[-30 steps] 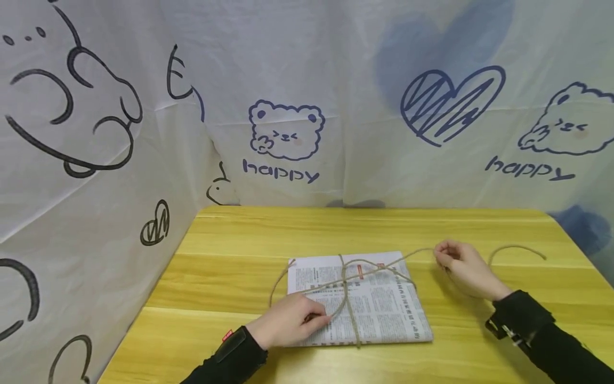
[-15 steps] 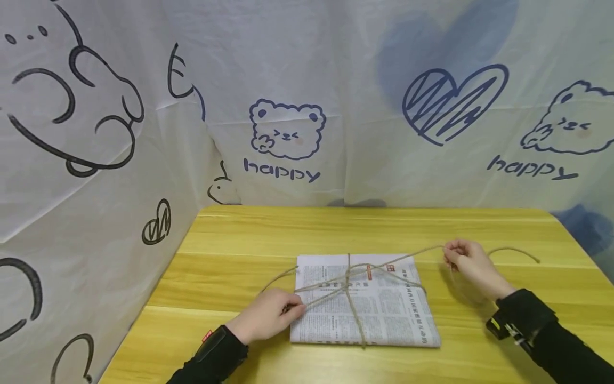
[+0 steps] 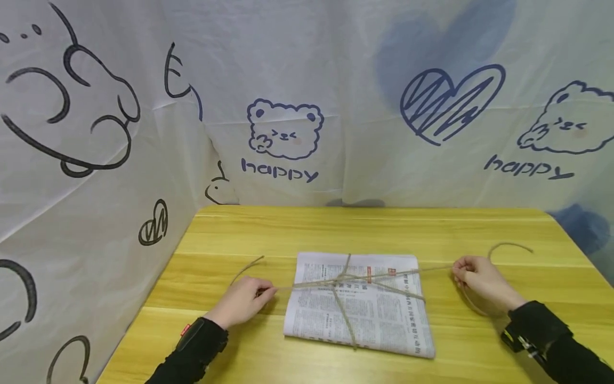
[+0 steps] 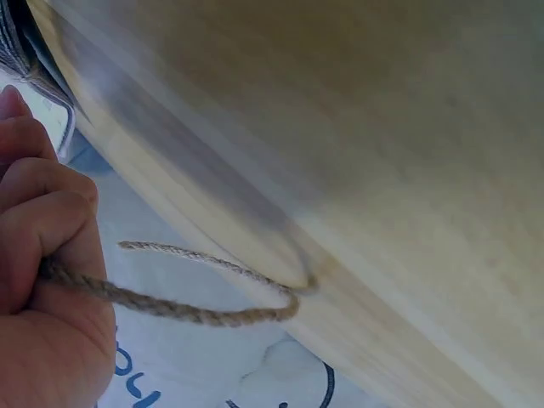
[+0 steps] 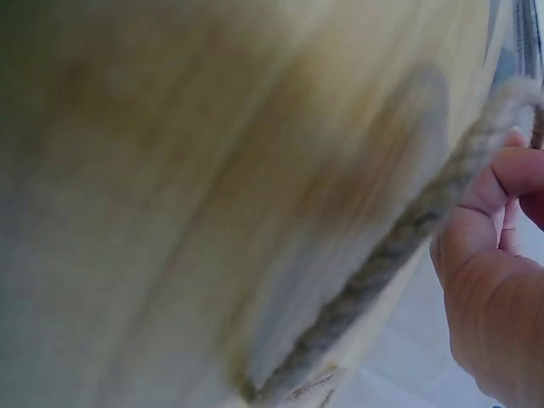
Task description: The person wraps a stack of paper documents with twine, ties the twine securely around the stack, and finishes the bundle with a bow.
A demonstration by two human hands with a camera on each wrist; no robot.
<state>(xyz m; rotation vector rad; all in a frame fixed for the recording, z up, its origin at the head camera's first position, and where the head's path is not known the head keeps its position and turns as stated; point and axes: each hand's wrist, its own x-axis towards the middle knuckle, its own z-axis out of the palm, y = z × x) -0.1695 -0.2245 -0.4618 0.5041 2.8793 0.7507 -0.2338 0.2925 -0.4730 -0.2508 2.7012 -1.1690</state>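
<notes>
A folded newspaper bundle (image 3: 388, 325) lies on the table, with brown twine (image 3: 343, 312) crossing over its top. To the left of the bundle, my left hand (image 3: 242, 301) grips one length of the twine. My right hand (image 3: 484, 280), off the right side, pinches the other length. Both lengths run nearly straight from the crossing to the hands. In the left wrist view, a loose tail of twine (image 4: 195, 313) comes out of the curled left hand (image 4: 51, 229) and bends back. The right wrist view has thick twine (image 5: 374, 272) passing beside the right hand (image 5: 497, 263).
The yellow wood-grain table (image 3: 364, 229) has its far edge against a white cloth backdrop (image 3: 364, 149) with bear and heart drawings. Another cloth side (image 3: 96, 213) closes off the left. A twine tail (image 3: 510, 244) curves over the table behind the right hand.
My left hand has moved left off the newspaper, drawing the twine with it; the loop has pulled down to a tight crossing. My right hand has shifted slightly right. The bundle has turned a little.
</notes>
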